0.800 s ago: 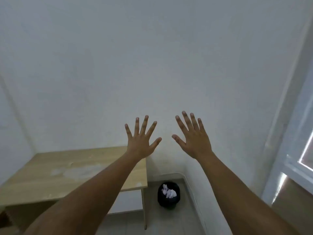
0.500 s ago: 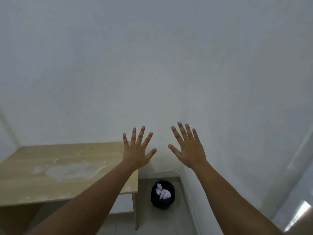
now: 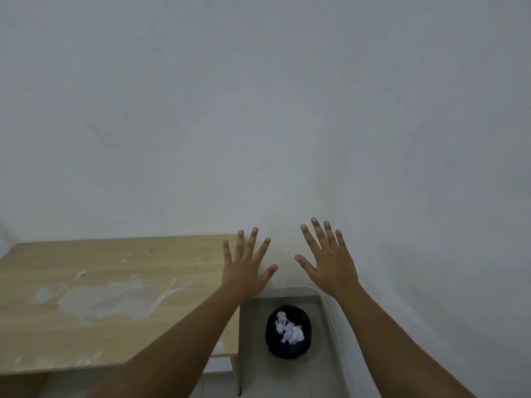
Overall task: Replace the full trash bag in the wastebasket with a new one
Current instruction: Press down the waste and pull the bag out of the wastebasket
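Observation:
A small wastebasket (image 3: pixel 288 350) lined with a black trash bag stands on the floor in the room's corner, right of the desk. Crumpled white paper (image 3: pixel 288 331) fills its top. My left hand (image 3: pixel 247 268) is stretched out in front of me, fingers spread, holding nothing. My right hand (image 3: pixel 329 258) is held the same way beside it, palm down and empty. Both hands hover well above the wastebasket, which shows between my forearms. No new bag is in view.
A light wooden desk (image 3: pixel 100 297) with pale stains on its top stands left of the wastebasket, its right leg close to it. White walls (image 3: pixel 258 110) meet in the corner behind. A strip of grey floor (image 3: pixel 253 326) surrounds the basket.
The view has swung left and down: the window at the right has left the frame, and the desk and wastebasket appear larger and nearer. Both hands stay spread and empty.

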